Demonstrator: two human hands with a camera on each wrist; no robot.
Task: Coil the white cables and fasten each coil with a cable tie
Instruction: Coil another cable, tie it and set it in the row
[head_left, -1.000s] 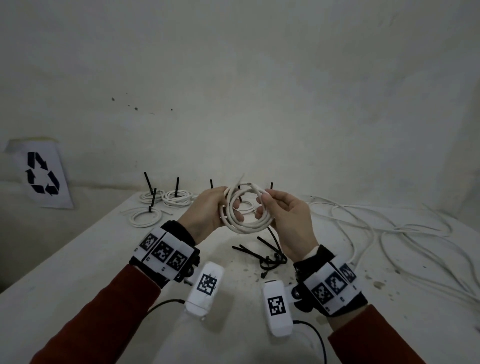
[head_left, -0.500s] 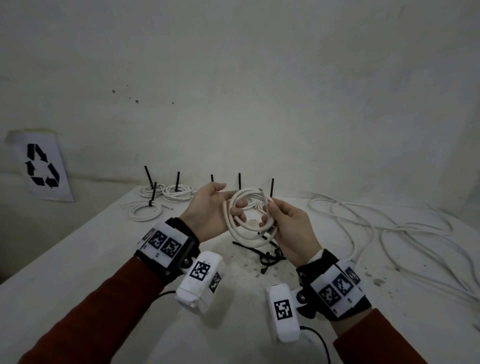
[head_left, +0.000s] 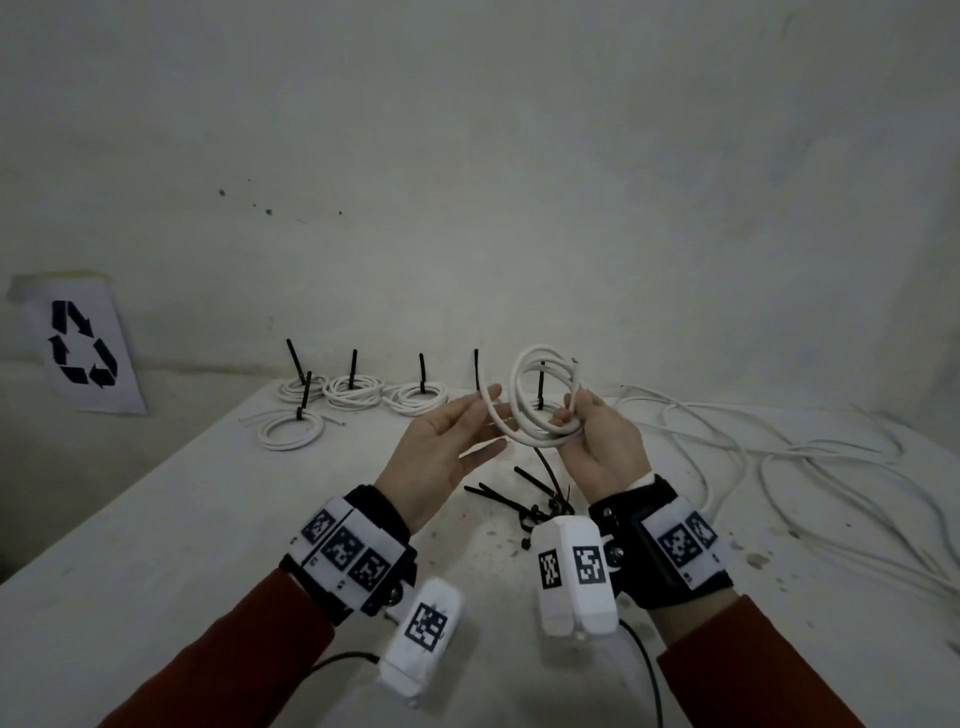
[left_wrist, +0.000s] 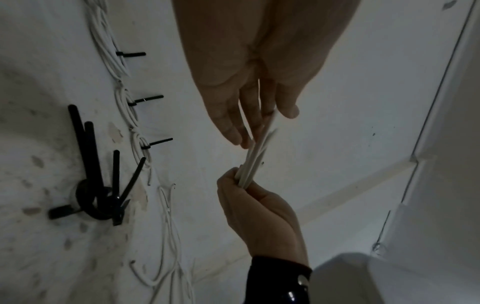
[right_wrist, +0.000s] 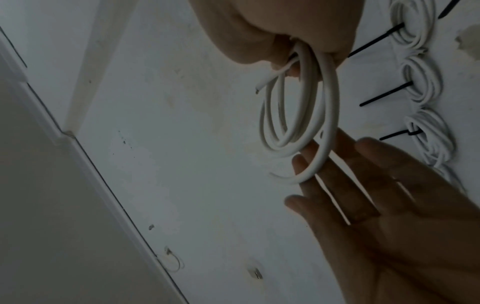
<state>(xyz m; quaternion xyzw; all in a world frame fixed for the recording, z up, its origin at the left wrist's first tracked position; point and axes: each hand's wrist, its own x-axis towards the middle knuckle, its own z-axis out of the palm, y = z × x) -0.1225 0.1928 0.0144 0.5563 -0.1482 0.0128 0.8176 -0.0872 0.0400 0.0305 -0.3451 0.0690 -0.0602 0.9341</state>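
The right hand (head_left: 597, 441) pinches the coil (head_left: 545, 400) at its lower rim, held above the table (head_left: 156, 519); the left hand (head_left: 447, 447) is spread, fingers (right_wrist: 311, 164) just touching a loose outer loop. With one pinch only, the springy turns may fan apart before a tie (head_left: 524, 493) is fetched
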